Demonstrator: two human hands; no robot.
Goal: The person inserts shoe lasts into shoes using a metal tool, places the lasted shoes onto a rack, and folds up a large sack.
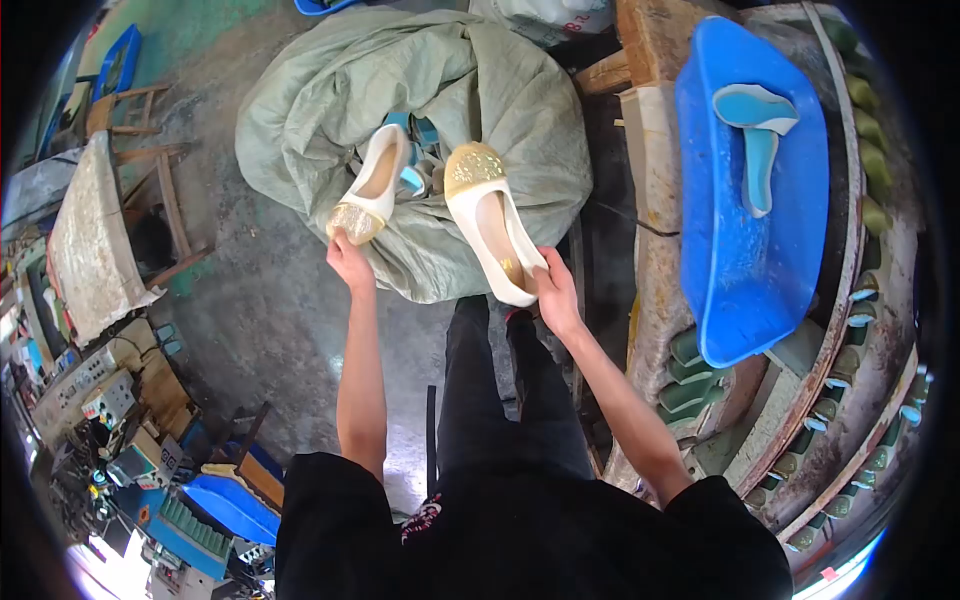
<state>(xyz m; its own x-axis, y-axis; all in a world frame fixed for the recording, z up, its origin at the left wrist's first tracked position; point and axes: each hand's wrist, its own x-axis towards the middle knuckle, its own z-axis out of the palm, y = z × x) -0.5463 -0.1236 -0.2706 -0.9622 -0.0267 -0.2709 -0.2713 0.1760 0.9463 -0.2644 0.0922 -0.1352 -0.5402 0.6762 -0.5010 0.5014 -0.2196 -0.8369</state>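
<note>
My left hand (pixel 350 262) grips a white flat shoe (pixel 380 178) by its gold glittery toe, with the heel pointing up and away. In my right hand (pixel 557 292) is a second flat shoe (pixel 492 222), pinched at the heel, its gold sequined toe pointing away from me. Both shoes have beige insoles and are held over a large grey-green sack (pixel 300 120), whose top is rolled open. Inside the sack lie several blue pieces (pixel 425 132), partly hidden by the shoes and folds.
To the right, a blue plastic tub (pixel 745 270) holds blue-and-white shoe parts (pixel 760 150). Beyond it a curved rack (pixel 850 330) carries several green shoe forms. At left stand a wooden frame (pixel 170 200) with a cloth, and a cluttered bench (pixel 130 400).
</note>
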